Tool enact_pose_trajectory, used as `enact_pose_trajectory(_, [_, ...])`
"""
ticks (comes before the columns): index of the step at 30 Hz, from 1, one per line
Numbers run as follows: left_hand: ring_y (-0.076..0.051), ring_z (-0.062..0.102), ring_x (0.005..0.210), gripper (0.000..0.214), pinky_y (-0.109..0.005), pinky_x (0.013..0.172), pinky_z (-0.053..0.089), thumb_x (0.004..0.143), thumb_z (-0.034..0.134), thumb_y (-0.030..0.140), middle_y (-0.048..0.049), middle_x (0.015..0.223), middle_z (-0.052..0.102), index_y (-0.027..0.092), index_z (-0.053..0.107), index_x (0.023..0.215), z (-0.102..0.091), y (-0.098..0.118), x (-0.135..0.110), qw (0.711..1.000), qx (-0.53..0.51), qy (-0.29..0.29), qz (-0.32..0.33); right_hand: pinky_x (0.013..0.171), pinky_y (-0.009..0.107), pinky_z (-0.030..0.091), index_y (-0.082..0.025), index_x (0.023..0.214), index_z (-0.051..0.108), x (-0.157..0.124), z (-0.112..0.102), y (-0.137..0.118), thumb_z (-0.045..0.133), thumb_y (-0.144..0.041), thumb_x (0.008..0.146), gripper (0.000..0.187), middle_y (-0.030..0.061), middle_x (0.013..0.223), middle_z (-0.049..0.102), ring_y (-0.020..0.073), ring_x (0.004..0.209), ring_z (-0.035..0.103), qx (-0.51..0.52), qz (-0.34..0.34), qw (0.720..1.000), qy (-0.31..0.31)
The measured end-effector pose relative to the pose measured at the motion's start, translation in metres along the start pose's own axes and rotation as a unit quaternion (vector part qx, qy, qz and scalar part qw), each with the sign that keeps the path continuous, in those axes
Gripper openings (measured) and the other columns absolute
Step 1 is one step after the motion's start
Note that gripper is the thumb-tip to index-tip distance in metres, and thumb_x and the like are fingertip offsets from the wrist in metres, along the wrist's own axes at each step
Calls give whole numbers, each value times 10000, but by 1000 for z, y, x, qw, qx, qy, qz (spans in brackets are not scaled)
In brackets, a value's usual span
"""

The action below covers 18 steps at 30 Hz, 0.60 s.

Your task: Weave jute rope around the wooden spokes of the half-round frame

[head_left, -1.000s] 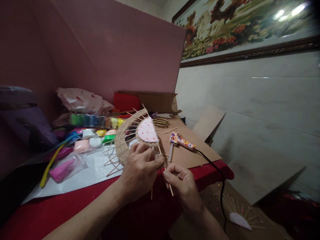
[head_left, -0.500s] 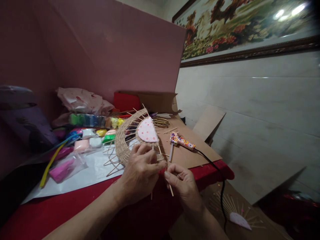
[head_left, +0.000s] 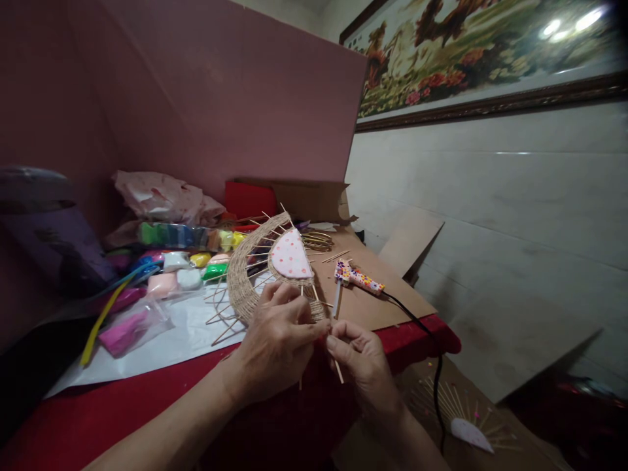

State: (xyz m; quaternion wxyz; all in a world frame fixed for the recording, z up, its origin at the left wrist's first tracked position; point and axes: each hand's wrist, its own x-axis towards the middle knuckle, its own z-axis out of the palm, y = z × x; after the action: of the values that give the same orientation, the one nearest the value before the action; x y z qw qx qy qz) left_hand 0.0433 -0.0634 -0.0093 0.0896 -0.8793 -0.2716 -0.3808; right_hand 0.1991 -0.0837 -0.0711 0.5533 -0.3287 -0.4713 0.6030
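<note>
A half-round woven fan piece of tan twine on thin wooden sticks lies at the table's front edge, with a pink dotted half-disc at its middle. My left hand is closed on the lower edge of the weave, fingers pinched around the sticks. My right hand is pinched on one stick that points down past the table edge. The two hands touch at the fingertips.
A flower-patterned glue gun with a black cord lies on brown cardboard. Coloured clay packets and a plastic bag sit at left on white paper. A pink board stands behind. Another stick fan lies on the floor.
My right hand has moved up a little and closer to my left, so the fingertips now meet at the stick. The woven piece has barely shifted.
</note>
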Motion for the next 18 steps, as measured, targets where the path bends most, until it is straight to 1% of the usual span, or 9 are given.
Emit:
enact_pose_trajectory(3, [-172,416,720,225,-376,709,298,783,505,133,-14,640,537,259,692,797,0,0,-1,1000,-11,-1,-3,421,199,219,-164,654,468,0,0,0,643,-324,752,257,-68,492,435,42,422,322,-6,-9,1000,-1])
enact_pose_trajectory(6, [-175,430,740,289,-377,721,316,767,498,102,-14,677,555,270,671,926,-1,-1,-3,999,-29,9,-19,411,199,201,-162,677,486,0,1,-2,641,-332,750,241,-71,481,427,41,408,305,-2,-7,1000,2])
enact_pose_trajectory(8, [-183,445,761,322,-381,733,334,753,502,89,-20,703,571,243,646,995,-2,-3,-4,998,-39,39,-44,408,199,202,-162,683,490,-1,2,-4,644,-342,743,245,-70,478,432,43,404,302,-2,2,1000,3])
enact_pose_trajectory(11, [-180,461,761,290,-374,743,362,755,507,91,-18,713,583,213,640,982,-5,-7,-4,984,-65,123,-109,414,194,226,-162,647,486,-1,4,-8,645,-350,741,264,-57,487,459,45,415,324,-25,8,1000,16])
enact_pose_trajectory(13, [-171,475,757,242,-355,741,378,775,501,113,-11,727,582,214,645,940,-7,-9,-3,960,-96,191,-179,413,190,239,-160,629,489,-2,5,-10,643,-359,742,275,-51,487,467,46,418,332,-40,7,999,30])
enact_pose_trajectory(15, [-157,494,739,196,-328,722,392,791,493,147,-5,731,574,209,644,900,-9,-13,-1,924,-138,246,-259,401,183,235,-158,621,490,-3,7,-12,644,-373,737,288,-49,482,469,43,410,327,-44,8,998,41])
enact_pose_trajectory(17, [-140,507,690,160,-298,678,404,792,493,174,4,696,557,193,636,862,-11,-16,1,883,-185,283,-326,376,171,209,-155,622,487,-3,9,-15,645,-386,730,301,-50,472,469,31,387,304,-46,20,997,59])
enact_pose_trajectory(18, [-131,506,659,148,-284,653,406,789,495,181,11,671,547,184,629,850,-12,-18,2,866,-206,295,-347,360,164,191,-154,630,484,-2,10,-16,646,-391,726,303,-52,469,472,24,371,288,-45,30,996,72])
